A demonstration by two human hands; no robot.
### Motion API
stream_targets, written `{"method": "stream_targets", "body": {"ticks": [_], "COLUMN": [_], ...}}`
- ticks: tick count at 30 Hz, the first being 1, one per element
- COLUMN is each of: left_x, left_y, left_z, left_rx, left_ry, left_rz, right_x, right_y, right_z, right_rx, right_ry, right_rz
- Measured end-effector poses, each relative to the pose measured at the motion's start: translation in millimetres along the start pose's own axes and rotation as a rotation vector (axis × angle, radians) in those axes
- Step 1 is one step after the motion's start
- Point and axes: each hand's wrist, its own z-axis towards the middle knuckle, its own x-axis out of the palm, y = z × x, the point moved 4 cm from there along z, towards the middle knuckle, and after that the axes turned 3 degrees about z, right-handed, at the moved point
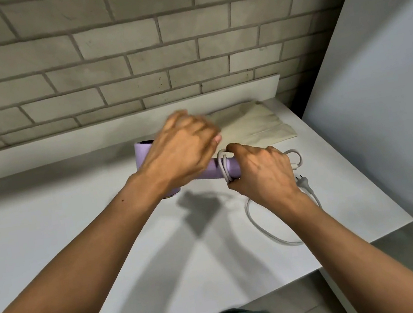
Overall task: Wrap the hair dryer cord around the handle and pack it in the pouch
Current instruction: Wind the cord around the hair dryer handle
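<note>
A lavender hair dryer (143, 152) lies on the white counter (77, 227) with its handle (231, 170) pointing right. Two turns of the white cord (224, 165) sit around the handle. My right hand (263, 172) grips the handle's end, its index fingertip on the top of the turns. My left hand (183, 149) is blurred above the dryer's body with its fingers curled; what it holds is hidden. The loose cord (263, 228) loops on the counter to the plug (302, 182). The cream pouch (254, 125) lies flat behind the hands.
A grey brick wall (131, 47) runs along the back of the counter. A white panel (391, 103) stands at the right, past the counter's right edge (381, 198). The counter's front edge runs diagonally near my body.
</note>
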Motion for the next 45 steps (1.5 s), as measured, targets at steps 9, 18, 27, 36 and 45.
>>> {"method": "stream_targets", "body": {"ticks": [9,18,27,36,45], "left_x": [30.5,76.6,77.1,86.8,72.6], "left_y": [30.4,32.1,27.5,16.0,8.7], "left_z": [-69.1,-64.4,-51.2,-52.3,-44.8], "left_rx": [-0.967,-1.035,-0.957,-1.035,-0.968], "left_ry": [-0.016,0.024,0.011,0.013,0.081], "left_rz": [-1.014,-1.118,-1.091,-1.064,-0.916], "right_x": [2.8,-1.9,-29.9,-47.7,-39.2], "right_y": [-22.7,-34.6,-63.4,-47.9,-60.9], "right_z": [-11.0,-20.3,-4.3,6.0,24.9], "right_rx": [0.119,0.160,0.151,-0.117,-0.097], "right_ry": [0.049,0.304,0.679,0.255,0.448], "right_rz": [0.041,0.063,0.272,0.024,0.256]}}
